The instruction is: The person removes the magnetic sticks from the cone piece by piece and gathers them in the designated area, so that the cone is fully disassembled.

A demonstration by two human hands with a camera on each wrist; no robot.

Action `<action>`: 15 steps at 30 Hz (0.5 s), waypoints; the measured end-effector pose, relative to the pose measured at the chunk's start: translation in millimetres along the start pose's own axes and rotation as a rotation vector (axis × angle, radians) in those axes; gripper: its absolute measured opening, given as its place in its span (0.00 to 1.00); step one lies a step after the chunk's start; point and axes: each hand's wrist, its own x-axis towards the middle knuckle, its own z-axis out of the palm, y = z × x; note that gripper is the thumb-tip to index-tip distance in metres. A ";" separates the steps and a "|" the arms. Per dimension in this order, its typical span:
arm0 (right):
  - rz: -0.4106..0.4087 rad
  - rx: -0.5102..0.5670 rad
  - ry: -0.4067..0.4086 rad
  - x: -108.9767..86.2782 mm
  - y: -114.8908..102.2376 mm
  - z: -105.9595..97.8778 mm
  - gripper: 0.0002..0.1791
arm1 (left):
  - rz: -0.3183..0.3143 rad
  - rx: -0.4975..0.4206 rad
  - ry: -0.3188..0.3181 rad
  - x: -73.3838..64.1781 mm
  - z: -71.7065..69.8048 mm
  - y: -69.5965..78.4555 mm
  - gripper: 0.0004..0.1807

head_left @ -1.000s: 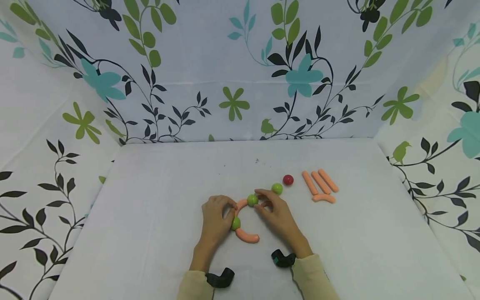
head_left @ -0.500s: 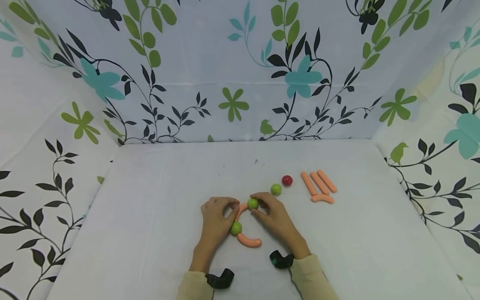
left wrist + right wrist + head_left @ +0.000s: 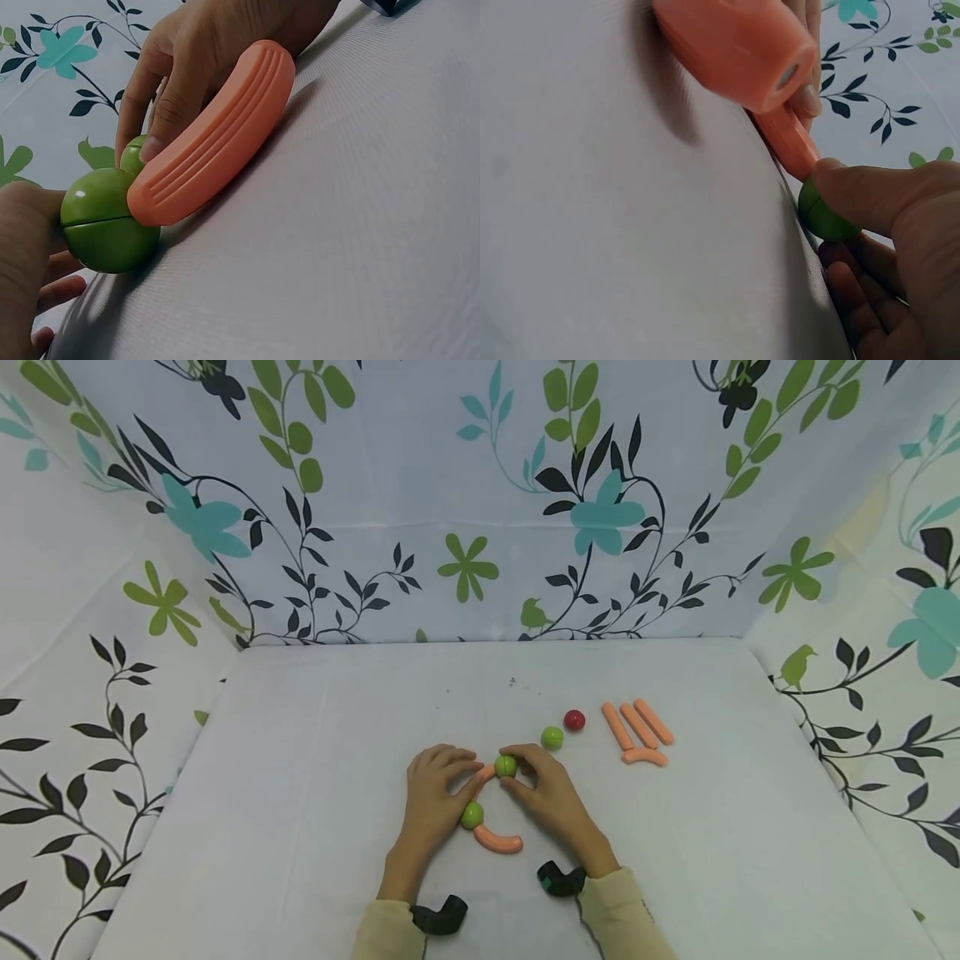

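Observation:
A chain of curved orange rods and green balls lies on the white table in the head view. My left hand [image 3: 438,789] pinches the upper curved rod [image 3: 487,773] between thumb and fingers. At that rod's far end, my right hand [image 3: 551,793] grips the upper green ball [image 3: 506,766], thumb on the near side and index finger over the far side. The lower green ball [image 3: 472,815] sits beside my left thumb, joined to the lower curved rod [image 3: 498,841]. This rod [image 3: 217,142] fills the left wrist view's middle; the right wrist view shows a small grey disc in its end.
Beyond my right hand are a loose green ball [image 3: 552,738] and a red ball [image 3: 574,720]. Farther right, straight orange rods [image 3: 636,724] lie side by side, with another curved rod [image 3: 646,757] at their near ends. Leaf-patterned cloth [image 3: 420,485] hangs behind the table.
My right hand has moved slightly left, its fingertips farther round the upper green ball. The chain has shifted a little toward me. My left fingers have just reached forward along the rod.

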 end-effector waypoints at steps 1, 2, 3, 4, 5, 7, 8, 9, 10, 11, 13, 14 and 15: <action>0.005 -0.001 0.004 0.3 -0.5 0.6 0.24 | -0.005 0.001 -0.004 0.2 -0.1 -0.2 0.11; 0.012 -0.001 0.006 0.6 -1.0 1.2 0.24 | -0.010 0.005 -0.006 0.4 0.0 -0.5 0.12; 0.018 -0.004 0.008 0.9 -1.8 1.8 0.24 | -0.015 0.007 -0.007 0.6 0.1 -0.7 0.12; 0.024 -0.008 0.010 1.1 -2.3 2.7 0.24 | -0.020 0.009 -0.009 0.4 0.3 -1.0 0.12; 0.034 -0.010 0.011 1.2 -2.8 3.5 0.23 | -0.023 0.009 -0.009 0.3 0.5 -1.3 0.12; 0.042 -0.011 0.019 1.4 -4.5 4.3 0.23 | -0.025 0.007 -0.007 0.5 0.6 -1.5 0.12; 0.046 -0.009 0.021 1.6 -5.3 4.4 0.23 | -0.024 0.003 -0.004 0.6 0.5 -1.5 0.12; 0.050 -0.007 0.023 1.6 -6.1 4.5 0.23 | -0.023 0.000 -0.002 0.8 0.3 -1.4 0.12; 0.057 -0.004 0.026 1.5 -6.8 4.6 0.22 | -0.022 -0.002 -0.001 0.9 0.1 -1.2 0.12; 0.063 -0.002 0.028 1.4 -7.1 4.7 0.22 | -0.022 -0.005 0.000 0.9 0.0 -1.2 0.12; 0.079 0.001 0.028 0.8 -7.8 4.9 0.22 | -0.022 -0.009 -0.001 1.1 0.3 -1.5 0.11; 0.088 0.000 0.029 0.7 -8.0 5.1 0.22 | -0.024 -0.011 -0.003 1.0 0.3 -1.5 0.11; 0.096 -0.002 0.030 0.7 -8.1 5.2 0.22 | -0.028 -0.011 -0.005 1.0 0.3 -1.6 0.11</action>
